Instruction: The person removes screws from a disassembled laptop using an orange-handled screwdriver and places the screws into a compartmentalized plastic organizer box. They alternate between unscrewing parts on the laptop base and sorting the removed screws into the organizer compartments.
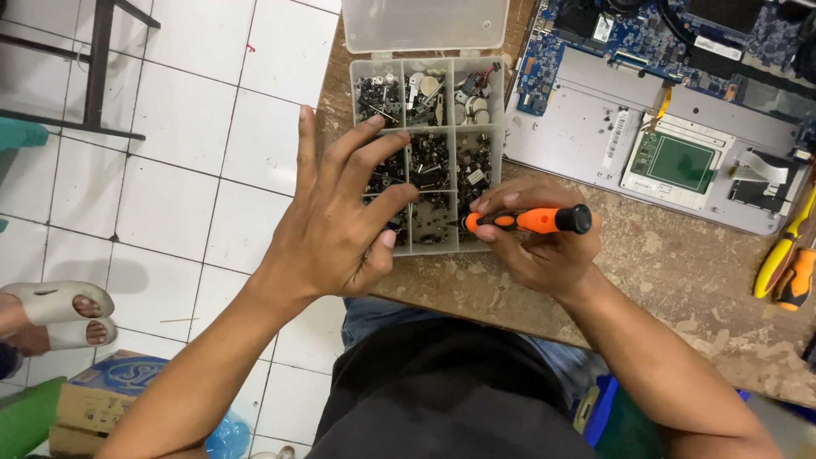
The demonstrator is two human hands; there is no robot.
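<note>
My right hand (535, 242) grips an orange and black screwdriver (531, 220), which lies level with its tip pointing left into a clear plastic compartment box (480, 248) full of small dark screws and parts. My left hand (340, 217) hovers over the box's left side with its fingers spread and empty, covering some of the compartments. The box's clear lid (425, 24) stands open behind it. All of this rests on a worn wooden table (680, 272).
An opened laptop (671, 110) with its blue circuit board exposed lies at the right rear. Yellow and orange handled tools (786, 259) lie at the right edge. Another person's sandalled feet (55, 314) stand on the white tiled floor, near a cardboard box (110, 395).
</note>
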